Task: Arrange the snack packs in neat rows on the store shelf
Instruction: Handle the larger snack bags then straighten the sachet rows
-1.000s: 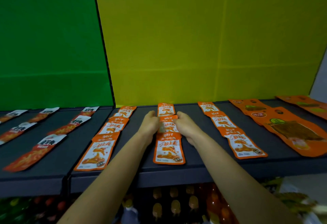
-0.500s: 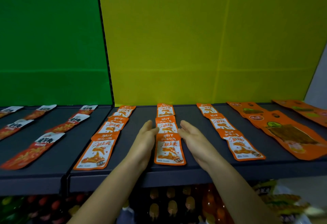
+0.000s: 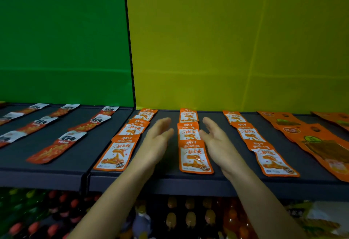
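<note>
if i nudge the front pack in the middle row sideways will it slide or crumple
The front pack lies flat and thin, so it is probably light and would slide readily on the smooth dark shelf. Its glossy film shows glare, so likely slippery and floppy if lifted by a corner. It overlaps the pack behind, which might shift too.

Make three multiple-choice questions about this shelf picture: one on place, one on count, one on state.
1. Where is the middle row of flat orange-and-white foil snack packs? A. between the left hand and the right hand; B. under both hands; C. on the floor.
2. How many packs are in it? A. two; B. three; C. five.
3. How are the hands? A. both fists; B. both open, holding nothing; C. each pinching a pack.
Key: 1 A, one hand is on each side; 2 B, three overlap front to back; 3 B, straight fingers grip nothing.
</note>
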